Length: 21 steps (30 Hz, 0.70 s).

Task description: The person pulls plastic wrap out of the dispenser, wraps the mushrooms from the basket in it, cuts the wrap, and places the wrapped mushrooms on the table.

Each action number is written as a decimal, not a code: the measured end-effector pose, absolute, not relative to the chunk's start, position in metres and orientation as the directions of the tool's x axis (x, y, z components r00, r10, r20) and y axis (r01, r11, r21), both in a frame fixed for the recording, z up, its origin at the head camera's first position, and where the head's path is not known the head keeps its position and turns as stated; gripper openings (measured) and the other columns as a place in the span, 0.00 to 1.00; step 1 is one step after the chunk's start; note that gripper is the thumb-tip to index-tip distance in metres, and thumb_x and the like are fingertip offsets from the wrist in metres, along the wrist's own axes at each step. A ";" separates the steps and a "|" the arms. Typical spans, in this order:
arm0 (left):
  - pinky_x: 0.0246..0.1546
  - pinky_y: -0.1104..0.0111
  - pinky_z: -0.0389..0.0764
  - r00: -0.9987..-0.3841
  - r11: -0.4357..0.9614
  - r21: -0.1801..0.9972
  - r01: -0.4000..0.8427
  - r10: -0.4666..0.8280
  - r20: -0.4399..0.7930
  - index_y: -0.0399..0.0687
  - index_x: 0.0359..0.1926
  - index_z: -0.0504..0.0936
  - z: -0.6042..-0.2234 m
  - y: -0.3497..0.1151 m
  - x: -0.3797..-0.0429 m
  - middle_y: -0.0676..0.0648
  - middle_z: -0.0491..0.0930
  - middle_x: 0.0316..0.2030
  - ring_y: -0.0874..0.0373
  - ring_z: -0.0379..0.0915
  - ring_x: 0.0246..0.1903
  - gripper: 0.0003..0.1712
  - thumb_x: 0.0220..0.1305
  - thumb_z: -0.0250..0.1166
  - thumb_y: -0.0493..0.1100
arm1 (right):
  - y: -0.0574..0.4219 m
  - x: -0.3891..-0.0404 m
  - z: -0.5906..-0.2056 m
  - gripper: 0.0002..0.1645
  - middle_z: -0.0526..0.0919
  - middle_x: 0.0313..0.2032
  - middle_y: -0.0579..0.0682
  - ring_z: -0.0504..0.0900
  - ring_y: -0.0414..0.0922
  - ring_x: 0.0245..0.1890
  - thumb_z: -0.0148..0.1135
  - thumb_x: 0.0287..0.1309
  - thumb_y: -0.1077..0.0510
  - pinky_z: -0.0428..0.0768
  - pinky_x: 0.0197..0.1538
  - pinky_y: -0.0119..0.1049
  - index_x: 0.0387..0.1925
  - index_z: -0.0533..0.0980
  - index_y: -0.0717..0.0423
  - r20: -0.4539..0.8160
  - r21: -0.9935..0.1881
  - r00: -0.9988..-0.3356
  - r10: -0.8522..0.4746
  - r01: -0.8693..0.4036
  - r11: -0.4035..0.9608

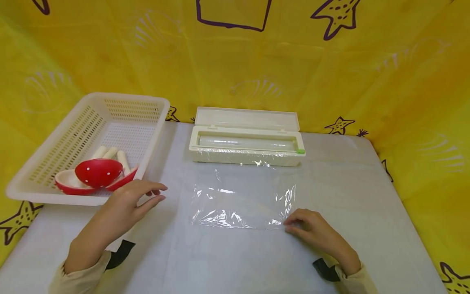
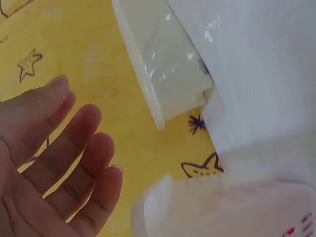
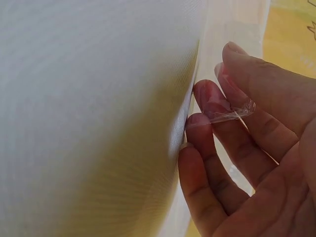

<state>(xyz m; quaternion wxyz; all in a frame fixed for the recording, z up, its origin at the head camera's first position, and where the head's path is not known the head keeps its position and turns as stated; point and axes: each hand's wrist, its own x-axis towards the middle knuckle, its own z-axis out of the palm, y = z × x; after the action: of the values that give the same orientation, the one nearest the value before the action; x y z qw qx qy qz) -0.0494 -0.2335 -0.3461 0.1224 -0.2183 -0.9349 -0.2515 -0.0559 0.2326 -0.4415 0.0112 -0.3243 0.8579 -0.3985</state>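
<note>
A sheet of clear plastic wrap [image 1: 238, 200] stretches from the cream dispenser box [image 1: 246, 157] toward me over the table. My right hand [image 1: 315, 230] is at its near right corner, thumb and forefinger pinching the edge. Film [image 3: 229, 114] runs across the fingers of my right hand [image 3: 261, 148] in the right wrist view. My left hand [image 1: 123, 210] holds nothing, its fingers loosely bent beside the white basket [image 1: 158, 134]. The left wrist view has the left hand [image 2: 64, 163] with spread, relaxed fingers. Inside the box, a roll [image 1: 242, 142] shows under the raised lid [image 1: 246, 118].
Red, white-dotted, bowl-shaped pieces [image 1: 98, 172] and cream stick-like pieces [image 1: 123, 161] lie in the basket's near end. A yellow patterned cloth [image 1: 238, 61] hangs behind and beside the table [image 1: 227, 265]. A small green tab [image 1: 300, 151] marks the box's right end.
</note>
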 end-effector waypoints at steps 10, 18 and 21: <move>0.48 0.94 0.66 -0.817 0.763 0.394 0.512 0.291 0.498 0.45 0.45 0.86 -0.350 -0.267 -0.062 0.47 0.87 0.40 0.71 0.75 0.44 0.23 0.44 0.77 0.31 | 0.234 -0.056 -0.443 0.11 0.86 0.33 0.42 0.81 0.37 0.36 0.73 0.51 0.65 0.78 0.45 0.25 0.36 0.83 0.50 0.239 -0.688 -0.792 -0.562 -0.546 0.478; 0.49 0.95 0.63 -0.824 0.769 0.417 0.484 0.241 0.513 0.39 0.46 0.85 -0.357 -0.286 -0.072 0.42 0.86 0.38 0.85 0.66 0.43 0.27 0.39 0.76 0.24 | 0.234 -0.056 -0.445 0.12 0.85 0.33 0.39 0.81 0.35 0.36 0.74 0.50 0.66 0.78 0.45 0.24 0.36 0.83 0.49 0.212 -0.681 -0.806 -0.553 -0.528 0.508; 0.48 0.95 0.64 -0.845 0.771 0.442 0.458 0.223 0.487 0.40 0.46 0.85 -0.359 -0.291 -0.076 0.43 0.85 0.38 0.87 0.65 0.43 0.26 0.42 0.75 0.25 | 0.234 -0.055 -0.444 0.11 0.85 0.33 0.39 0.81 0.35 0.36 0.73 0.51 0.65 0.79 0.45 0.25 0.36 0.83 0.49 0.218 -0.678 -0.805 -0.552 -0.531 0.507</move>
<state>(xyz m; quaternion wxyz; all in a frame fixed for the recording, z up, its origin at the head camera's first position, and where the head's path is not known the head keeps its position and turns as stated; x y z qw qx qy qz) -0.0756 -0.2910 -0.3592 0.2079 -0.1853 -0.9178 -0.2829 -0.0553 0.2336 -0.4441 0.0135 -0.3120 0.8680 -0.3860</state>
